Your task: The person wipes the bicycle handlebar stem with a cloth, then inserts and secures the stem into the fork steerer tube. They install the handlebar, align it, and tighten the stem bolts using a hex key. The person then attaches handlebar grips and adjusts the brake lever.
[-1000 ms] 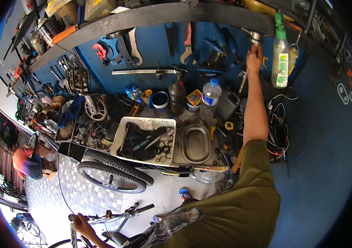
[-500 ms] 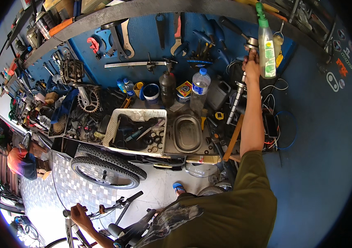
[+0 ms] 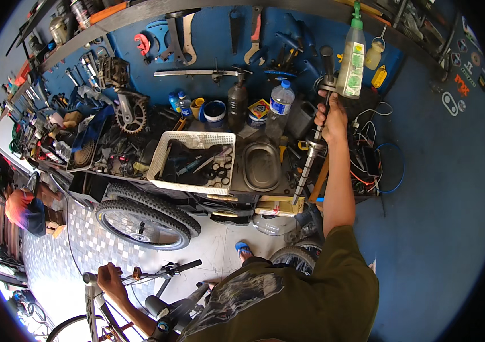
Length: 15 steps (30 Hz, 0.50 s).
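The right hand (image 3: 333,118) is closed around a long metal tool (image 3: 305,174), which slants down over the right part of the counter (image 3: 238,181), its dark handle up near the blue wall. The left hand (image 3: 109,279), fingers loosely curled, is just beside the bike frame (image 3: 90,299); whether it grips anything cannot be told. Close to the tool's upper end hangs a spray bottle (image 3: 351,71) with a white-and-green label. A water bottle (image 3: 280,111) on the counter wears a blue label, and beside it a tub shows a yellow-and-red one (image 3: 258,108). Orange and white stickers (image 3: 450,104) with lettering dot the wall at right.
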Available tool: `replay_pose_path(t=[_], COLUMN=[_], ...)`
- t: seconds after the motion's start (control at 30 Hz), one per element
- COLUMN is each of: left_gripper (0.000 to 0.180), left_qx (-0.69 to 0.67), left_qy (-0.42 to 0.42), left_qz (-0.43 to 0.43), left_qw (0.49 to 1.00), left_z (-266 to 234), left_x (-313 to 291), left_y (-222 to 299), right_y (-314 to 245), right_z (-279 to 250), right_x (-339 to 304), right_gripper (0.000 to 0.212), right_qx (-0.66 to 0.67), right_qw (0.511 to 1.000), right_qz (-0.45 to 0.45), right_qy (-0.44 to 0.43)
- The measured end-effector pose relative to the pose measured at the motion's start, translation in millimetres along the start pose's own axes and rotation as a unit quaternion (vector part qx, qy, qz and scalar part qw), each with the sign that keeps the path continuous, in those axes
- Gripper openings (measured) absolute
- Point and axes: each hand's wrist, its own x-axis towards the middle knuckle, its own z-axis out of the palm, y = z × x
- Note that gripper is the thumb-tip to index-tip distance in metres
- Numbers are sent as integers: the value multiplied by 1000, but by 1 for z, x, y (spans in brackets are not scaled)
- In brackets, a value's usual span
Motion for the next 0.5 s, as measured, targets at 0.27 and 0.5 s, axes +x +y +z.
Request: replay_pose_path(t=[0.27, 0.5], left_gripper=[31, 28], left_qx=[-82, -238], left_qy=[-23, -177], left_qz=[-12, -44], left_qw=[996, 954], left_z=[-40, -37], left_x=[-11, -23], left_y=[-19, 15], right_y=[45, 85], right_z=[48, 131], right_x=[-92, -212], right_gripper=[41, 34], right_qx=[-5, 24], right_qw=[999, 985], right_qz=[38, 83], right_qy=[-34, -149])
